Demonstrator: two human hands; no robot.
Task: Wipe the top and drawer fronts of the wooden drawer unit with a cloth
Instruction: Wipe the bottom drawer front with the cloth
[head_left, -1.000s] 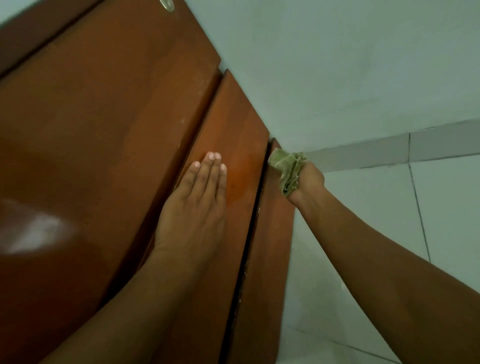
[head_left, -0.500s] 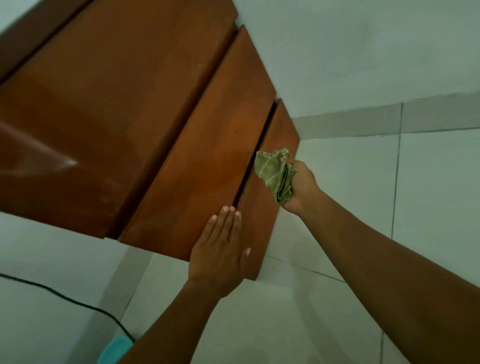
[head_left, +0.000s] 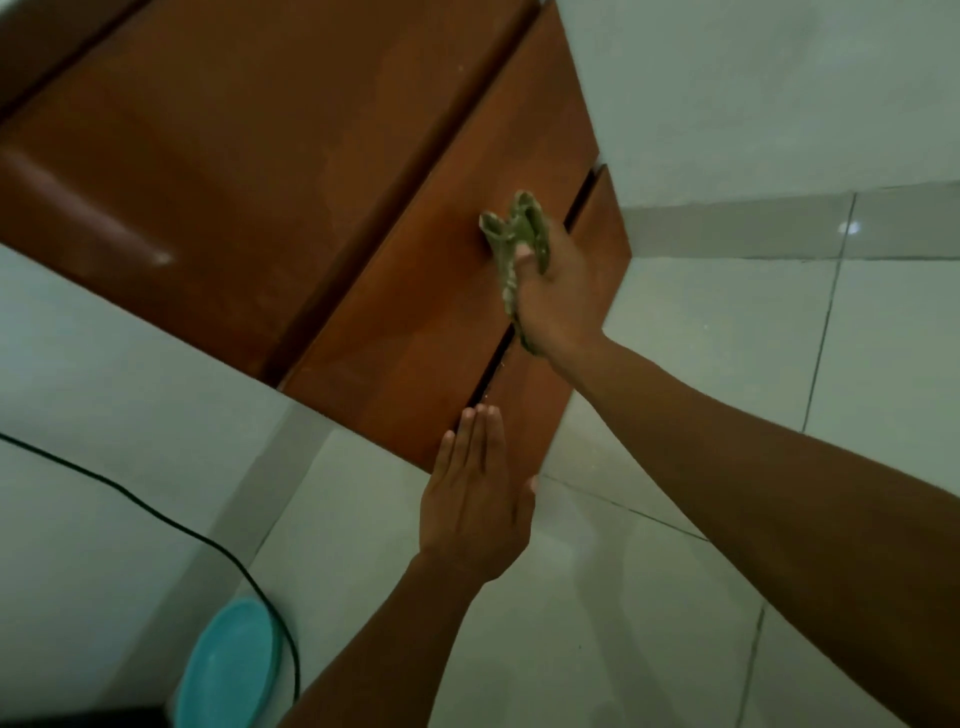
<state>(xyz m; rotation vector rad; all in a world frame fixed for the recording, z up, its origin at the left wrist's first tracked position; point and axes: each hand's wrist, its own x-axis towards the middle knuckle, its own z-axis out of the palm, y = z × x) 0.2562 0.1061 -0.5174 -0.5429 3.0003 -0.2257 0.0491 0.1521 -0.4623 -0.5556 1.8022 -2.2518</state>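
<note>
Unit top: the broad top of the wooden drawer unit (head_left: 208, 156) lies far left, well apart from the cloth.
Upper drawer front: the upper drawer front (head_left: 405, 322) is a long strip running from low-left near me up and away to the right.
Left hand: my left hand (head_left: 475, 499) is flat and holds nothing. Its fingers (head_left: 478, 426) are straight and together, tips touching the near end of the fronts.
Gap: the dark gap (head_left: 485, 374) between the two fronts follows the same long axis, from my left fingertips up under the cloth.
Cloth: the green cloth (head_left: 511, 228) is bunched and pressed on the upper front, just beside the gap and further up the strip than my left hand.
Right hand: my right hand (head_left: 561, 296) grips the cloth, thumb pinched into its folds, heel over the gap.
Lower drawer front: the lower drawer front (head_left: 535, 395) lies right of the gap, partly beneath my right wrist.
Next stroke: I judge it should run along the strip, with my right hand doing the wiping and my left only bracing.
</note>
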